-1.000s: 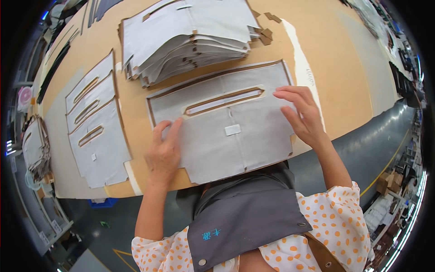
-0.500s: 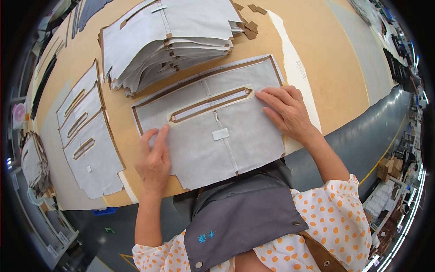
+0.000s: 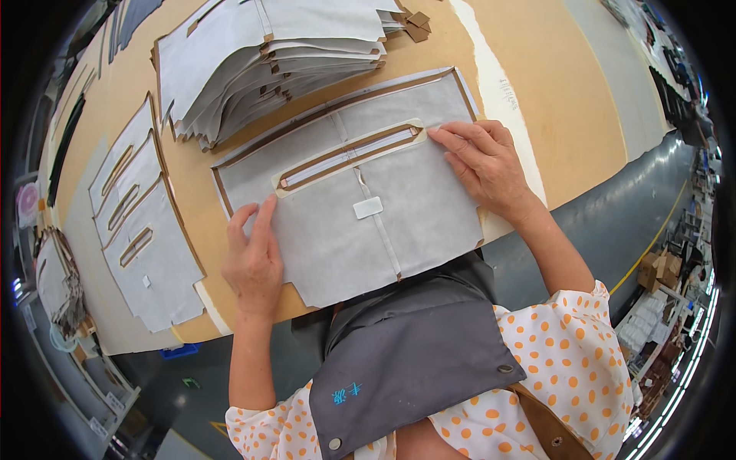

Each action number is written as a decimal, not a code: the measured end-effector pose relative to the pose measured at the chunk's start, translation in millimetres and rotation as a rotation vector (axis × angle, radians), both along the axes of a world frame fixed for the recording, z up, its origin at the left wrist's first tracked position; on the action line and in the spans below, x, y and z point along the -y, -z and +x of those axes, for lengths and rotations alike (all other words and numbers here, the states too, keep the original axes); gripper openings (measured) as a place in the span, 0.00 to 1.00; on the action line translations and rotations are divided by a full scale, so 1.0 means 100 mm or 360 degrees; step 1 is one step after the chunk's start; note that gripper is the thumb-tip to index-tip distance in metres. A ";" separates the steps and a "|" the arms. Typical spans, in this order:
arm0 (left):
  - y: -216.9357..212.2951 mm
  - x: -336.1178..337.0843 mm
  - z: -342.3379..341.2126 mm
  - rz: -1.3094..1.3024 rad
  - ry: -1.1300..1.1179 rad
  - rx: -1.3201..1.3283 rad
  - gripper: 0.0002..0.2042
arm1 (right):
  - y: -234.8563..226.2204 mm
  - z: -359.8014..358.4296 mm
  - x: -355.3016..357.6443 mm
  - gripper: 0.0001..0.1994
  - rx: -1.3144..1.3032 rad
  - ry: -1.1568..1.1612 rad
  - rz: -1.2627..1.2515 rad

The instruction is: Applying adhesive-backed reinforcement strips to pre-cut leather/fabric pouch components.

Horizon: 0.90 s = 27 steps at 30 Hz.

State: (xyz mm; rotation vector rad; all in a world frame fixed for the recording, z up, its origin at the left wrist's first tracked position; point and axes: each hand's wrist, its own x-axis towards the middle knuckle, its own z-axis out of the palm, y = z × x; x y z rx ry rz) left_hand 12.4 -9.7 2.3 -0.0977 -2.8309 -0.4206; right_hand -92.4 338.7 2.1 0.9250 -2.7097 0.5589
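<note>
Pinning: grey fabric panel [image 3: 360, 222] flat at near table [image 3: 537, 92] edge, cardboard template under it.
left hand [image 3: 253, 264]: fingers open, pressing left edge.
right hand [image 3: 483, 165]: fingers spread, steadying slot frame [image 3: 349, 156].
stack [image 3: 261, 57]: behind, within reach.

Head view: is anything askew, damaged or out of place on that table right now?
Nothing looks damaged. The grey fabric panel lies flat under the left hand and right hand. Its near edge hangs slightly past the table rim. A few loose cardboard scraps sit beside the uneven stack of panels.
</note>
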 end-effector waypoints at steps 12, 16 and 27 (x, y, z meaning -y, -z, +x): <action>0.04 0.02 0.01 -0.0063 0.0011 -0.0047 0.25 | -0.09 -0.04 0.02 0.18 0.0069 -0.0064 0.0069; 0.05 0.01 0.00 -0.0049 0.0009 -0.0045 0.25 | -0.10 -0.05 0.04 0.18 -0.0011 -0.0070 0.0130; 0.06 0.02 0.03 -0.0054 -0.0045 0.0004 0.25 | 0.06 -0.10 -0.03 0.15 0.0458 0.0334 -0.0472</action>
